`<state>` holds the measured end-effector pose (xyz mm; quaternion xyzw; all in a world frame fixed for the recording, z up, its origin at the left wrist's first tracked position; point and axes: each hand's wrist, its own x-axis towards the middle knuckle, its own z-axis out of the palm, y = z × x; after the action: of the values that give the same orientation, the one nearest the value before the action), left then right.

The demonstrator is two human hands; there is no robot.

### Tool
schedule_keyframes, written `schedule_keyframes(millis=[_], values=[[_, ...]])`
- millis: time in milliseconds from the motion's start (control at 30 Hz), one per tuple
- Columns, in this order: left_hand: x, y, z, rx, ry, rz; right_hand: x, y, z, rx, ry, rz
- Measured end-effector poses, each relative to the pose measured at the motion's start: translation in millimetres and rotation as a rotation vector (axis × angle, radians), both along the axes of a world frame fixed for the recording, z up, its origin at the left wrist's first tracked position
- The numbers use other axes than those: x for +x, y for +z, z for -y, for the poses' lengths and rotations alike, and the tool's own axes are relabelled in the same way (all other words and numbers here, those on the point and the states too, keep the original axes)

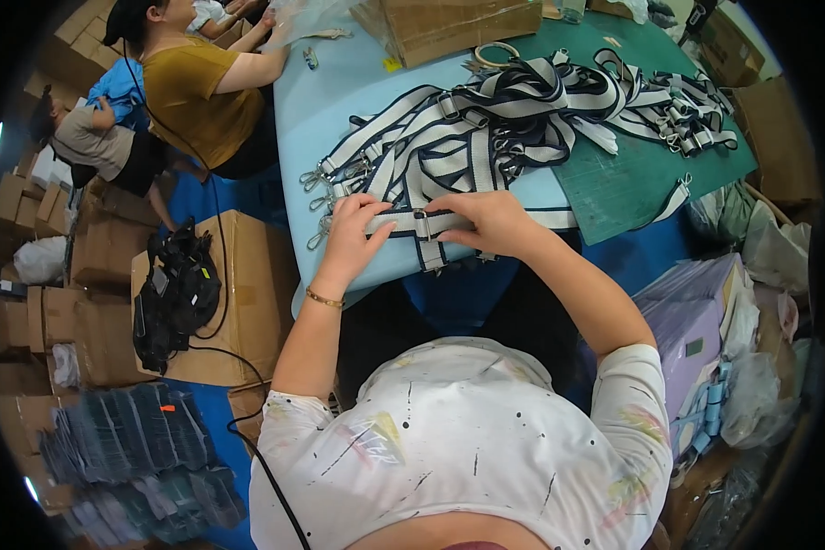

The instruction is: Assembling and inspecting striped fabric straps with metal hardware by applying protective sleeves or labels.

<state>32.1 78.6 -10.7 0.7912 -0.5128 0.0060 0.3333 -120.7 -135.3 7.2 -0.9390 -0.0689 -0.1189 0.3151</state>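
Observation:
A cream webbing strap with navy edges (pixel 403 224) lies across the near edge of the table, with a metal slider buckle (pixel 421 224) on it. My left hand (pixel 350 234) pinches the strap left of the buckle, thumb and fingers on its edges. My right hand (pixel 493 223) grips it just right of the buckle, thumb below and index finger above. Metal swivel hooks (pixel 313 191) lie by the left hand. Beyond both hands is a tangled pile of similar straps (pixel 531 101), with more buckles and hooks among them.
The light blue table (pixel 316 110) carries a green cutting mat (pixel 605 202) at right. A cardboard box (pixel 458 27) and a ring (pixel 497 55) stand at the back. Co-worker (pixel 197 92) is at the left edge. Nearby left is a carton (pixel 256 293) bearing a black bag (pixel 179 293).

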Motion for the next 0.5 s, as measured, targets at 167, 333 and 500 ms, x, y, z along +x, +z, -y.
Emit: schedule_keyframes(millis=[167,333,500], values=[[7,0,-12,-0.038,-0.002,-0.040,-1,-14,-2,-0.275,-0.117,0.084],[19,10,-34,-0.039,0.088,-0.289,-1,-4,-9,-0.483,-0.189,-0.019],[3,9,-25,-0.121,0.008,-0.220,8,11,-7,-0.349,-0.102,0.045]])
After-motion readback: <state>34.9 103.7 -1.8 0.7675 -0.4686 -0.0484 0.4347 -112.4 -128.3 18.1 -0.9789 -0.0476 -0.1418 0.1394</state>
